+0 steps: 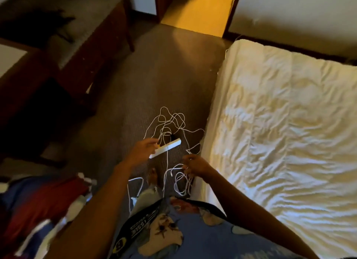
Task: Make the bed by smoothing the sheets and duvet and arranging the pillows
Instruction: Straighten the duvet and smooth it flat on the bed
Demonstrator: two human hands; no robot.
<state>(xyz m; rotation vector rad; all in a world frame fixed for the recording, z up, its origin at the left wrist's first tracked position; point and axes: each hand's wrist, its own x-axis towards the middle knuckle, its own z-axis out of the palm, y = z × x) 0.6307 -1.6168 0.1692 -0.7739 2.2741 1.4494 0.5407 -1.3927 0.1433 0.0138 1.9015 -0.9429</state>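
Observation:
The bed (286,127) fills the right side, its white sheet wrinkled all over and bare of pillows or duvet in view. I stand beside its left edge. My left hand (142,151) pinches a long white power strip (166,148) held out over the carpet. My right hand (194,165) grips a bunch of tangled white cables (170,127) that loop up past the strip and hang down toward the floor.
A dark wooden desk (81,52) stands at the left with a chair leg (129,36) behind it. A lit doorway (197,9) opens at the top. Red, blue and white clothes (38,204) are piled at the lower left. Brown carpet (164,75) lies between desk and bed.

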